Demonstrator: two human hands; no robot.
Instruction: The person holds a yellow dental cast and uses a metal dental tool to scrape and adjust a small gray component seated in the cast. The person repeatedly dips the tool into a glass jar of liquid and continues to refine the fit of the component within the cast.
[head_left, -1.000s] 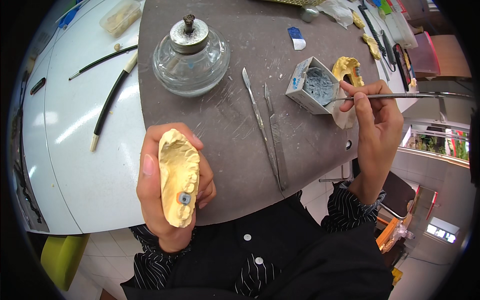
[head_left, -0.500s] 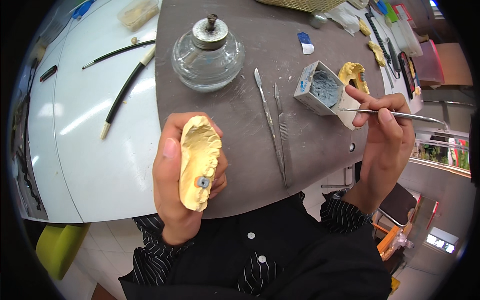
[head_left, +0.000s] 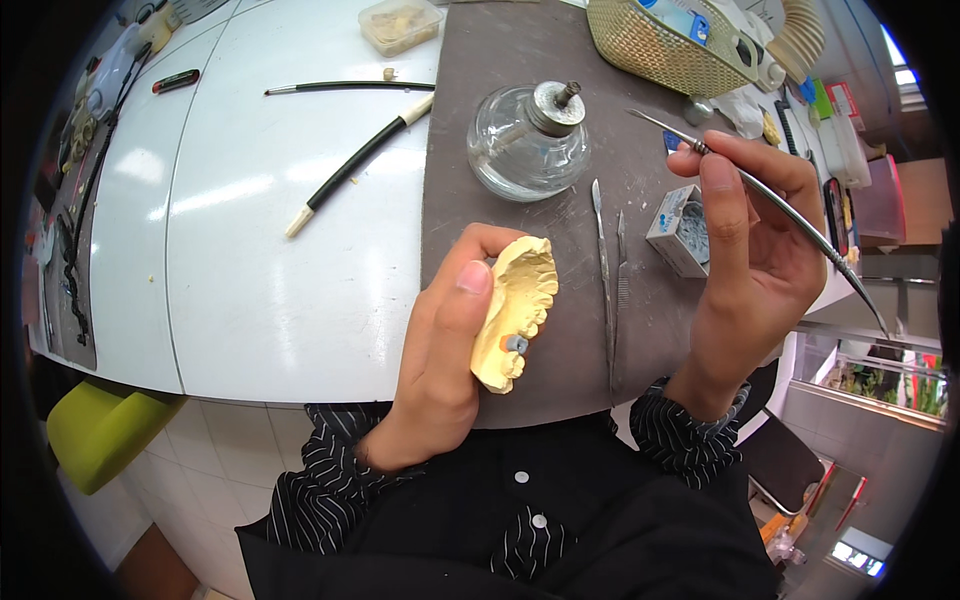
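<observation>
My left hand (head_left: 440, 350) grips a yellow plaster dental model (head_left: 505, 305), its row of teeth facing right. One tooth on it carries a grey wax crown (head_left: 516, 344) with an orange-brown edge. My right hand (head_left: 752, 240) pinches a slim metal wax carving instrument (head_left: 812, 230) between thumb and fingers, its fine tip pointing up and left towards the glass spirit lamp (head_left: 528, 145). No flame shows at the lamp's wick. Partly behind my right hand stands a small white box of grey wax (head_left: 690, 232).
Two metal carving tools, one a knife-like spatula (head_left: 603, 270), lie on the brown mat (head_left: 560, 385). A black-and-white rod (head_left: 360, 165) and a thin brush (head_left: 345, 88) lie on the white table to the left. A woven basket (head_left: 660, 50) stands at the back.
My right hand has lifted and turned the instrument, so its tip now points up-left near the lamp, away from the wax box. The whole view has swung left; the model stays in my left hand.
</observation>
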